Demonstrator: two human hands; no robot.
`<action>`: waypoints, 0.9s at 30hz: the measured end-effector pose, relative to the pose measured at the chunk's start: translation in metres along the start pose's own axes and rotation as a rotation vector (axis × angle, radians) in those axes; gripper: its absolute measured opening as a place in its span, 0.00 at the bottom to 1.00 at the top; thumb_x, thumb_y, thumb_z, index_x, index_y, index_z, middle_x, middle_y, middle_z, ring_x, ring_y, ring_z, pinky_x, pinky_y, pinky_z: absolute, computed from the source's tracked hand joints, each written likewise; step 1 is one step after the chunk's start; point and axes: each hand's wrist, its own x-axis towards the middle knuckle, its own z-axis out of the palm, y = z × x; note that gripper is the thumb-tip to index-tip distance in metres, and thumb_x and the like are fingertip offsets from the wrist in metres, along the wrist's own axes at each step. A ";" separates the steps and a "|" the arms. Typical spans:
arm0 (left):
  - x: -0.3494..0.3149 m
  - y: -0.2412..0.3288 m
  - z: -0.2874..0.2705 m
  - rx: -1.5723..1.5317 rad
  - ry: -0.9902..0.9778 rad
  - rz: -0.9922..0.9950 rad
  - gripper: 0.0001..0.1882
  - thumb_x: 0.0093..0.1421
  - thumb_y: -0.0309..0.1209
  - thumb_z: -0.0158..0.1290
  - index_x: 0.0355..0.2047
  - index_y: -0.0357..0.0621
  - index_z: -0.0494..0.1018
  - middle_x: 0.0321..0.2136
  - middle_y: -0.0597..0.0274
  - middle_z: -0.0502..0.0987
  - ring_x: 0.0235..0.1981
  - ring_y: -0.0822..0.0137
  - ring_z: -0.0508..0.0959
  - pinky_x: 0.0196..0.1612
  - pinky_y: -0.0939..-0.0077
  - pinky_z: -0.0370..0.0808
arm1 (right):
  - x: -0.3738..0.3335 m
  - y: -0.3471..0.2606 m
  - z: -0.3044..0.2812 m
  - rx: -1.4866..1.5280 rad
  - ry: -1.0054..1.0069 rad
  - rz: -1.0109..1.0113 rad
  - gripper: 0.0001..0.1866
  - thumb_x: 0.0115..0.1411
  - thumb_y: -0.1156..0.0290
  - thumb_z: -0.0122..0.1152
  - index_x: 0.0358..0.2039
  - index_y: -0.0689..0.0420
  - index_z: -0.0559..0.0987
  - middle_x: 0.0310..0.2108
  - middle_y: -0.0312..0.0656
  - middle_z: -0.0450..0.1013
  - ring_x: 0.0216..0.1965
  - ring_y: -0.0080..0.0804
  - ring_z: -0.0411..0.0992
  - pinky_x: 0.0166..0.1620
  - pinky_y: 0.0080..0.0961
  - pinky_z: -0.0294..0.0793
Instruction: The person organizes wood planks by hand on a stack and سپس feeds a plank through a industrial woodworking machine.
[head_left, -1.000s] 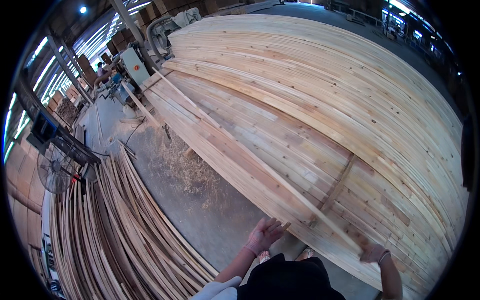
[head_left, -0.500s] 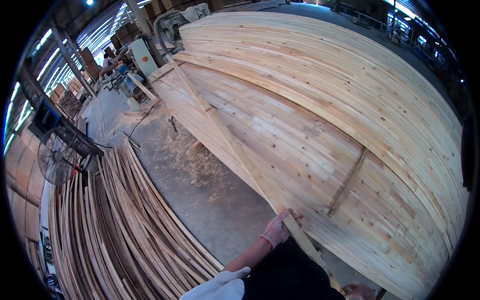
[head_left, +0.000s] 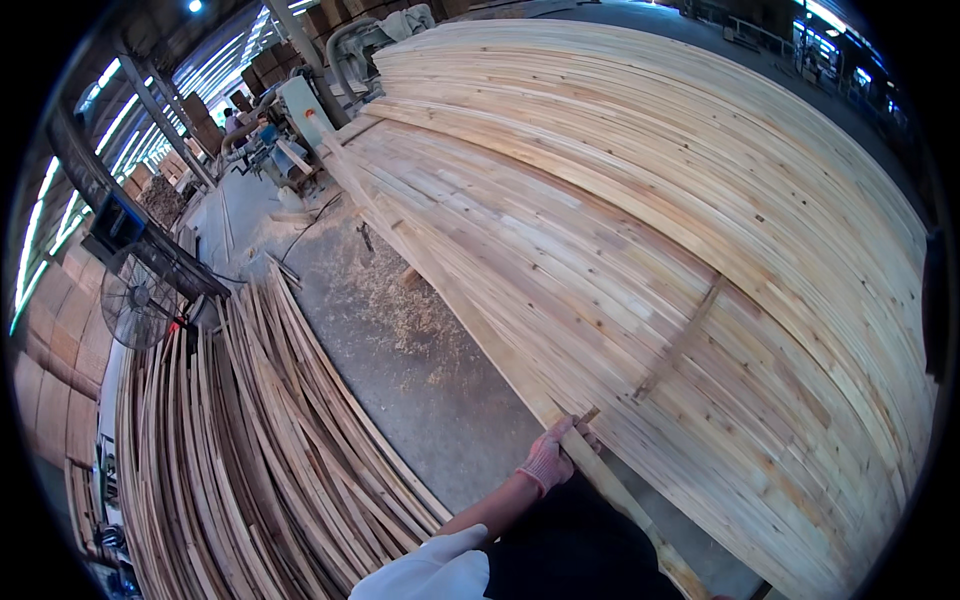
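My left hand (head_left: 548,458), in a pale pinkish work glove, is closed around a long thin wooden strip (head_left: 622,500). The strip runs from beside my dark-clothed body at the lower edge toward the far left, along the near edge of a wide stack of boards (head_left: 560,270). A short brown bit of wood (head_left: 590,413) juts out by my fingertips; whether I grip it cannot be made out. My right hand is out of sight, apart from perhaps a sliver at the bottom edge.
Many loose, narrow wood strips (head_left: 230,450) lie in a pile at left. Sawdust (head_left: 400,320) covers part of the grey floor between pile and stack. A caged fan (head_left: 138,300) stands far left; a machine with a pale control box (head_left: 303,110) stands beyond the stack.
The strip's far end has swung left, bringing it closer to the stack's near edge. My left hand keeps its grip, barely shifted. My right hand has dropped from the bottom edge of view.
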 end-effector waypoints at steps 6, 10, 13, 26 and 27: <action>-0.008 -0.048 -0.029 -0.080 -0.036 0.007 0.08 0.62 0.32 0.52 0.38 0.43 0.69 0.32 0.54 0.73 0.35 0.52 0.75 0.46 0.47 0.73 | 0.020 0.043 0.029 0.013 0.032 -0.069 0.23 0.47 0.52 0.66 0.42 0.50 0.78 0.36 0.47 0.77 0.39 0.49 0.76 0.44 0.39 0.76; -0.008 -0.069 -0.041 -0.070 0.139 0.045 0.08 0.62 0.31 0.51 0.39 0.42 0.70 0.34 0.54 0.75 0.36 0.51 0.75 0.48 0.47 0.73 | 0.013 0.051 -0.001 0.147 -0.032 -0.019 0.24 0.40 0.50 0.71 0.35 0.50 0.79 0.34 0.47 0.77 0.40 0.46 0.76 0.44 0.37 0.76; -0.011 -0.082 -0.056 -0.061 0.199 0.083 0.08 0.62 0.30 0.52 0.40 0.41 0.70 0.34 0.54 0.76 0.36 0.53 0.77 0.47 0.49 0.75 | 0.020 0.068 0.006 0.120 0.006 -0.062 0.23 0.38 0.51 0.73 0.32 0.50 0.79 0.31 0.46 0.77 0.38 0.46 0.76 0.42 0.38 0.76; 0.006 -0.218 -0.135 0.283 -0.147 -0.521 0.18 0.61 0.39 0.55 0.47 0.43 0.72 0.44 0.59 0.76 0.48 0.61 0.75 0.55 0.64 0.70 | 0.030 -0.175 -0.171 0.095 0.004 -0.307 0.28 0.47 0.43 0.61 0.39 0.52 0.82 0.36 0.50 0.78 0.42 0.48 0.76 0.47 0.41 0.74; 0.000 -0.230 -0.128 0.331 -0.280 -0.582 0.19 0.61 0.38 0.55 0.49 0.43 0.72 0.47 0.59 0.76 0.51 0.63 0.73 0.56 0.67 0.68 | 0.031 -0.191 -0.177 0.144 0.081 -0.399 0.30 0.47 0.42 0.61 0.42 0.53 0.80 0.38 0.51 0.77 0.43 0.49 0.75 0.47 0.42 0.73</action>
